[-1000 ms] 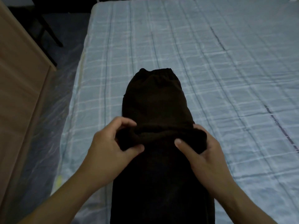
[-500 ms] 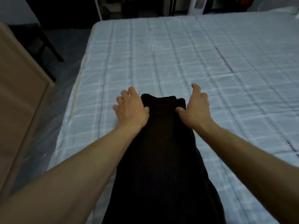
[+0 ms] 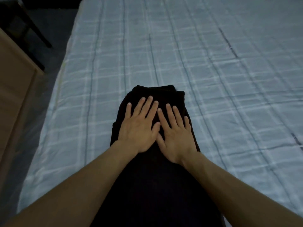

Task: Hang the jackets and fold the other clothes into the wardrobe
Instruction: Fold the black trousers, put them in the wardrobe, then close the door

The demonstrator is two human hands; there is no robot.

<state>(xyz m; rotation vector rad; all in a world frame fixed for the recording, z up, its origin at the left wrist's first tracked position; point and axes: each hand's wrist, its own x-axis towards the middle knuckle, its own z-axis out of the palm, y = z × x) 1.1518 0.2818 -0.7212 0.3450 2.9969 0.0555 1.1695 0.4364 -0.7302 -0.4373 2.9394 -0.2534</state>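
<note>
Darkness hides most of the black garment (image 3: 155,185): we cannot make out seams or what kind of clothing it is, and its near end runs off the bottom edge of the view. It lies lengthwise on the bed (image 3: 213,79), and its far end shows a blunt, layered edge. Both forearms enter from the lower corners, cut off before the elbows. We see the left hand (image 3: 139,126) lying palm down on the far part of the cloth, fingers straight and slightly spread, gripping nothing. The right hand (image 3: 175,136) lies flat just beside it, fingers straight too. Whether the two thumbs touch we cannot tell. We count one garment, two hands and one bed with a pale checked sheet. At the left edge a wooden panel (image 3: 14,99) is cropped, and dark furniture legs (image 3: 27,25) stand on the floor beyond it.
</note>
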